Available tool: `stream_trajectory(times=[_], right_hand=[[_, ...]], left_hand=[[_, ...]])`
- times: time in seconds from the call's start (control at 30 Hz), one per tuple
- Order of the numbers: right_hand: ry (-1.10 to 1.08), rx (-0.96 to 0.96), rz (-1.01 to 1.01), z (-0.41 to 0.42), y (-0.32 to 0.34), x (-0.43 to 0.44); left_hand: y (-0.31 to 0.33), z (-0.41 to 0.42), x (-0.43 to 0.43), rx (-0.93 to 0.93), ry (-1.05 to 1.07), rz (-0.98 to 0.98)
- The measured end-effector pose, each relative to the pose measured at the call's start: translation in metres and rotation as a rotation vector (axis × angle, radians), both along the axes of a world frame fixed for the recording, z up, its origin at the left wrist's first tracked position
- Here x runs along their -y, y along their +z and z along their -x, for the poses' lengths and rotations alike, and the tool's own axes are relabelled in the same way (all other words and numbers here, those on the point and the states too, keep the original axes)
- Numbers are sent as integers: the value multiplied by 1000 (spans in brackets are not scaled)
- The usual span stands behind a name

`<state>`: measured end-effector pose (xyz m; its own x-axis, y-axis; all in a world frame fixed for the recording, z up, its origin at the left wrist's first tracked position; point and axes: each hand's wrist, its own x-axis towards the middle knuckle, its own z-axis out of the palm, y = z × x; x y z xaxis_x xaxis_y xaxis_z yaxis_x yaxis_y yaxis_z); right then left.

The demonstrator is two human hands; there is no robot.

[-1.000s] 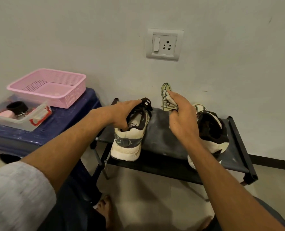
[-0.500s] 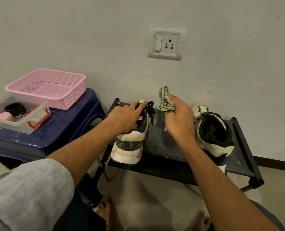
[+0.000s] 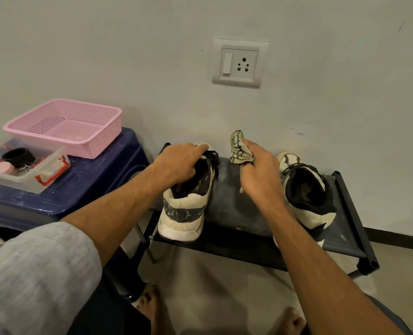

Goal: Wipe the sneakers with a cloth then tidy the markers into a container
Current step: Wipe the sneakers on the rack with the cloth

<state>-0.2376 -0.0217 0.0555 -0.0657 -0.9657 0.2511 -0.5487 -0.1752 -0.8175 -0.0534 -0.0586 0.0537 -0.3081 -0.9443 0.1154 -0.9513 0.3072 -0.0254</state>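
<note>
Two white and black sneakers stand on a low black rack point(image 3: 229, 213), heels toward me. My left hand point(image 3: 178, 163) lies over the tongue and laces of the left sneaker point(image 3: 186, 213), with its fingers curled over the collar. My right hand point(image 3: 258, 172) holds a crumpled cream cloth with dark lines point(image 3: 239, 148) between the two shoes, above the rack's surface. The right sneaker point(image 3: 306, 192) stands untouched just right of that hand. No markers are visible.
A blue plastic stool point(image 3: 87, 184) at the left carries a pink mesh basket point(image 3: 67, 126) and a clear lidded box point(image 3: 24, 170) with small items. A wall socket point(image 3: 239, 62) is above. My bare feet point(image 3: 150, 308) are on the floor below the rack.
The left sneaker has been set down flat on the rack and my left hand has slid forward over its laces. My right hand with the cloth has stayed between the shoes.
</note>
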Motion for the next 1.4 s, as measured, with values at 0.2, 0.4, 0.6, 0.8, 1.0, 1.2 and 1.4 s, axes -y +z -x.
stream_trajectory(times=[0.2,0.4,0.6,0.8,1.0,1.2,1.4], right_hand=[[80,-121,17,4,5,-10],[304,-489,48,1,6,-49],[317,-708,-61,-13,5,-58],[223,-773,-134,-11,16,-51],[128,-731,-278,7,23,-52],[94,-400,-114,5,21,-49],[239,-328,-247,-10,8,-55]], left_hand=[[4,-3,-12,-85,2,-25],[-10,-2,-16,-189,47,34],[-11,4,-18,-200,123,84],[-7,12,-23,-184,116,132],[-11,11,-22,-190,144,134],[-10,12,-23,-179,147,114],[-15,13,-24,-141,125,141]])
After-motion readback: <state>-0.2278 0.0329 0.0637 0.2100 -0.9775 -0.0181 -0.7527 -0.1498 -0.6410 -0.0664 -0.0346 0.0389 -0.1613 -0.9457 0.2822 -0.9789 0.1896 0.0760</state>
